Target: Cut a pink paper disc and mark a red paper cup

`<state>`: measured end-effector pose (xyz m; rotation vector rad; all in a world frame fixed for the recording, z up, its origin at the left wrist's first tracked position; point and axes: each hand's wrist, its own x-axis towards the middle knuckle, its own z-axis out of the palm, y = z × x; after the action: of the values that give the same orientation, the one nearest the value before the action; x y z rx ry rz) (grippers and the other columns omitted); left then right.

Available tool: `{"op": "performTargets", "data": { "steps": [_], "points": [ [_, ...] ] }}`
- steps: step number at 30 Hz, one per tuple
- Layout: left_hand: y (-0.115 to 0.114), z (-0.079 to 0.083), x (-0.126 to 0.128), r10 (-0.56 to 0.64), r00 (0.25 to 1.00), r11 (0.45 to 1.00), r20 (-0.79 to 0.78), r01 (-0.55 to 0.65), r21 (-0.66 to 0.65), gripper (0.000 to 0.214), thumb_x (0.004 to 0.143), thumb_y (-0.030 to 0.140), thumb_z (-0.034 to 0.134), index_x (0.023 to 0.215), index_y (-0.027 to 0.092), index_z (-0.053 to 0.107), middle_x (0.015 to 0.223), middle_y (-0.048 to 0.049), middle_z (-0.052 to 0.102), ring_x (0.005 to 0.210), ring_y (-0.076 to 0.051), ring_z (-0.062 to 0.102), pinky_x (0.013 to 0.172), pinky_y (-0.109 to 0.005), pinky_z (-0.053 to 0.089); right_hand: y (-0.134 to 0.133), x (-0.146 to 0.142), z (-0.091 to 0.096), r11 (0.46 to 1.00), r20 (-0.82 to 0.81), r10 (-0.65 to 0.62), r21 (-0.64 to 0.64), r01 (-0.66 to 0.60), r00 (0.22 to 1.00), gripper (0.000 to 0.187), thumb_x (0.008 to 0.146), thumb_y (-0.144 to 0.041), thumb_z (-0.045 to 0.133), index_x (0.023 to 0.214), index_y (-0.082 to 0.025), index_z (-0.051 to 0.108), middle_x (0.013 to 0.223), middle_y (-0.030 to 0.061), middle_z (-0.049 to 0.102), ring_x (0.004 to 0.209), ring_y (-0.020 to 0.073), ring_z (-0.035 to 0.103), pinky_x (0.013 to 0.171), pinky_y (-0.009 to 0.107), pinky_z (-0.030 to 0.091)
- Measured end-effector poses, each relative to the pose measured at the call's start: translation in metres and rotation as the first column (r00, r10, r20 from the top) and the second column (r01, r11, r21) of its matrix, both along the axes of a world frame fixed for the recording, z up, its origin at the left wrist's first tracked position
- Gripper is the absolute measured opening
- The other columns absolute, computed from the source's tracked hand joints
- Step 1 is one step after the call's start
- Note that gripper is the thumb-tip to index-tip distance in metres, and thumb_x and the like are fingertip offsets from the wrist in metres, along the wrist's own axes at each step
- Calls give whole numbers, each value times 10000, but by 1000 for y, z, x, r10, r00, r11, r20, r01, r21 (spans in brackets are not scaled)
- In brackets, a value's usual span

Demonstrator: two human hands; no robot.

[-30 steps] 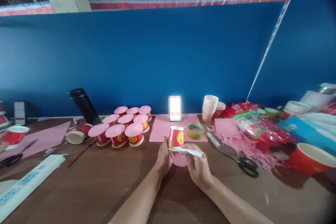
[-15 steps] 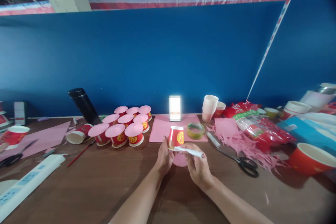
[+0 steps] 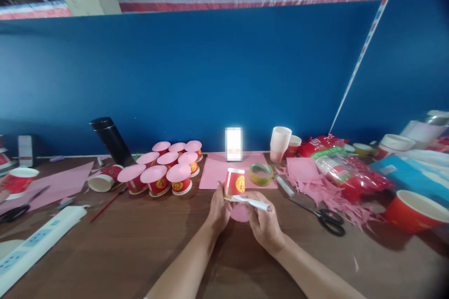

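Observation:
My left hand is closed around a red paper cup with a yellow round emblem, held in front of me above the table. My right hand grips a white pen-shaped tube, its thin end against the cup's lower rim. A pink paper disc lies under both hands, partly covered by them. To the left stand several upturned red cups topped with pink discs. Beyond the held cup are a pink sheet and a roll of tape.
On the right are black scissors, a white tube, pink scraps, bagged cups and a red cup. At left lie a power strip, a red pencil-like stick and a tipped cup. A black flask leans behind.
The cup and white tube have shifted very slightly; both hands keep the same grip. The other things on the table stay in place.

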<state>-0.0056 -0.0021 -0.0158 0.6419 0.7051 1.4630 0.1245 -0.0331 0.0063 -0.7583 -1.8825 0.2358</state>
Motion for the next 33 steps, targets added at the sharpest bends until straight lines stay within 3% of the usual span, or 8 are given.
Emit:
{"op": "performTargets", "data": {
  "steps": [5,19,33],
  "points": [
    [0,0,1,-3,999,1000,-32,3,5,414,803,552,398,875,183,571,697,-40,633,725,-193,589,676,-300,420,0,0,0,1000,16,-20,0,20,1000,195,885,-175,424,1014,-195,568,923,85,634,878,211,592,780,369,489],
    [2,-1,-1,28,999,999,-46,-30,-32,420,785,567,421,897,192,575,592,0,570,557,-158,519,579,-276,378,0,0,1,1000,8,-8,10,8,1000,196,879,-164,437,1022,-191,568,923,85,633,881,204,595,782,358,492],
    [-1,2,-1,13,999,1000,-41,-13,-1,399,788,556,424,836,192,580,601,0,577,596,-155,532,617,-272,394,-1,0,5,999,4,-20,45,20,1000,187,877,-168,445,1007,-193,577,893,80,640,844,199,612,749,340,507]
  ]
}}
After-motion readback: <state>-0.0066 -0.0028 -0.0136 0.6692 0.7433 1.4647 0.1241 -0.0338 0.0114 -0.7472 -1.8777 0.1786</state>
